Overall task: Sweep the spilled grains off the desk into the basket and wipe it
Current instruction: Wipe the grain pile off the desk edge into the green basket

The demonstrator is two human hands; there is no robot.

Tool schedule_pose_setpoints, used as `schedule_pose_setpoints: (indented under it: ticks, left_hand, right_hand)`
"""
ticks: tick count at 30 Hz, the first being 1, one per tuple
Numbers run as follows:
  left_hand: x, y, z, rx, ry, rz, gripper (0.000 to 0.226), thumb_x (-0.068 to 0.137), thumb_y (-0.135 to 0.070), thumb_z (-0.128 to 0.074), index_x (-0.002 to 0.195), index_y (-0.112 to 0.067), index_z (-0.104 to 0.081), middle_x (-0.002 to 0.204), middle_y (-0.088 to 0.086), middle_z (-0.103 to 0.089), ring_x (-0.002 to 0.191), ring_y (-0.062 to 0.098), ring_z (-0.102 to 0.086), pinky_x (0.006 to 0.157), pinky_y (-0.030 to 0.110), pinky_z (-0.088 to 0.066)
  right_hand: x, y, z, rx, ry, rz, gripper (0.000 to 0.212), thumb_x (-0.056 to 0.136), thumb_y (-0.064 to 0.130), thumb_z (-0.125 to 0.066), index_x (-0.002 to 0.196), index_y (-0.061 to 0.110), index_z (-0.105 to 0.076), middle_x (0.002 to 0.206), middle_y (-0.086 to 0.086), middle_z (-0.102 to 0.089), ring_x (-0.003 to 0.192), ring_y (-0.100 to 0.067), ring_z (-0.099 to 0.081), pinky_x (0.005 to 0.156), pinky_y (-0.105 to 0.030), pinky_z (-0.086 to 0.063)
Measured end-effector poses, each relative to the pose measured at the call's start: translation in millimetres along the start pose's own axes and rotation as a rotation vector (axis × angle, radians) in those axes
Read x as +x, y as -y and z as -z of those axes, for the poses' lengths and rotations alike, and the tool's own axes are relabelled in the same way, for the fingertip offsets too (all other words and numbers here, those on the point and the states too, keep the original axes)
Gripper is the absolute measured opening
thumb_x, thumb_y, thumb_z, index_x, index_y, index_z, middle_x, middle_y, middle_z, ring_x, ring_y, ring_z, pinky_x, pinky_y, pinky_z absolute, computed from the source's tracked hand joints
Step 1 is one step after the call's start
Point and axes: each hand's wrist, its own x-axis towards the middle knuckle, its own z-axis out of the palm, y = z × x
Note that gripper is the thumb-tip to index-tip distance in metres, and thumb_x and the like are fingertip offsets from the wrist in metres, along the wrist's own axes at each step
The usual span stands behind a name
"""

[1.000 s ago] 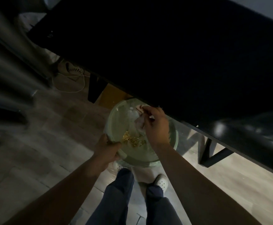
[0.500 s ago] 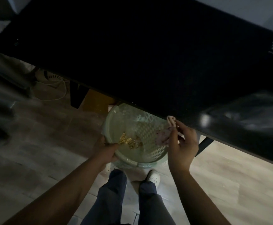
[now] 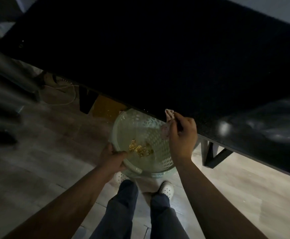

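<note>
Grains (image 3: pixel 140 149), yellowish and small, sit in a loose heap on the bottom of the basket (image 3: pixel 123 123), toward its near-left side. From my feed the basket reads as a round, pale green plastic tub with a smooth rim and a lattice of holes in its wall. It hangs just below the near edge of the desk (image 3: pixel 158 57), its far rim tucked under that edge. The desk top is flat, matte black and very dark; a few pale specks show along its near edge, left of the cloth (image 3: pixel 169 114).

The cloth is pale, soft and crumpled, and part of it lies on the desk edge while the rest hangs over the basket's right rim. My right hand (image 3: pixel 182 135) pinches it, fingers curled round it, knuckles up, forearm reaching in from the near right. My left hand (image 3: pixel 113 159) grips the basket's near-left rim, thumb hooked over the rim, fingers hidden beneath, forearm coming from the near left.

Below, dark trousers (image 3: pixel 120 213) and white perforated shoes (image 3: pixel 166 188) stand on a wood-plank floor (image 3: pixel 46 152). A black metal desk leg (image 3: pixel 213 156) stands to the right.
</note>
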Motion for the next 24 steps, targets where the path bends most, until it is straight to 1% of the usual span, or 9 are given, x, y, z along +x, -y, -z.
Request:
schedule_pose_setpoints:
  ticks: [4, 9, 11, 15, 18, 21, 24]
  left_hand:
    - [4, -6, 14, -0.028, -0.017, -0.014, 0.049, 0.084, 0.004, -0.061, 0.127, -0.015, -0.048, 0.121, 0.010, -0.057, 0.105, 0.028, -0.058, 0.063, 0.035, -0.056]
    - [15, -11, 31, -0.023, -0.051, -0.012, 0.048, 0.082, 0.003, -0.063, 0.125, -0.014, -0.049, 0.121, 0.011, -0.057, 0.106, 0.031, -0.058, 0.061, 0.037, -0.057]
    - [19, -11, 36, -0.023, -0.049, -0.013, 0.051, 0.081, 0.002, -0.065, 0.126, -0.016, -0.050, 0.122, 0.011, -0.057, 0.107, 0.031, -0.058, 0.061, 0.037, -0.059]
    - [25, -14, 43, -0.050, -0.043, -0.006, 0.052, 0.080, 0.003, -0.065, 0.125, -0.017, -0.050, 0.123, 0.010, -0.057, 0.108, 0.031, -0.058, 0.065, 0.041, -0.059]
    - [28, -18, 46, -0.074, -0.043, 0.003, 0.048, 0.081, 0.004, -0.064, 0.123, -0.015, -0.051, 0.120, 0.011, -0.058, 0.107, 0.031, -0.059, 0.062, 0.036, -0.059]
    - [32, -20, 50, -0.083, -0.046, 0.007, 0.051, 0.079, 0.004, -0.066, 0.124, -0.016, -0.051, 0.122, 0.011, -0.057, 0.108, 0.032, -0.058, 0.059, 0.036, -0.058]
    - [34, -22, 54, -0.042, -0.043, 0.000, 0.057, 0.078, 0.001, -0.069, 0.127, -0.018, -0.050, 0.123, 0.011, -0.057, 0.108, 0.033, -0.058, 0.066, 0.041, -0.059]
  right_hand:
    - [0, 16, -30, 0.049, 0.067, 0.035, 0.028, 0.094, 0.015, -0.057, 0.121, 0.014, -0.065, 0.099, 0.003, -0.052, 0.084, 0.002, -0.053, 0.071, -0.009, -0.042]
    - [3, 34, -65, 0.089, 0.143, 0.117, 0.029, 0.093, 0.012, -0.057, 0.120, 0.010, -0.065, 0.098, -0.001, -0.053, 0.083, -0.005, -0.053, 0.072, -0.017, -0.046]
    - [3, 37, -73, 0.080, 0.172, 0.148, 0.029, 0.092, 0.012, -0.057, 0.120, 0.009, -0.065, 0.098, -0.001, -0.053, 0.082, -0.005, -0.053, 0.072, -0.016, -0.046]
    - [4, 39, -82, 0.040, 0.206, 0.242, 0.028, 0.092, 0.009, -0.057, 0.119, 0.004, -0.065, 0.095, -0.001, -0.051, 0.081, -0.007, -0.051, 0.071, -0.010, -0.041]
    - [4, 39, -88, 0.024, 0.237, 0.309, 0.028, 0.091, 0.010, -0.057, 0.117, 0.004, -0.066, 0.093, -0.001, -0.050, 0.081, -0.012, -0.052, 0.070, -0.015, -0.042]
    - [8, 42, -96, 0.010, 0.338, 0.394, 0.027, 0.090, 0.010, -0.058, 0.115, 0.005, -0.067, 0.093, -0.001, -0.051, 0.082, -0.013, -0.052, 0.070, -0.021, -0.045]
    - [8, 38, -102, -0.055, 0.486, 0.529, 0.025, 0.087, 0.007, -0.061, 0.111, 0.004, -0.069, 0.089, -0.007, -0.055, 0.081, -0.020, -0.056, 0.070, -0.027, -0.047]
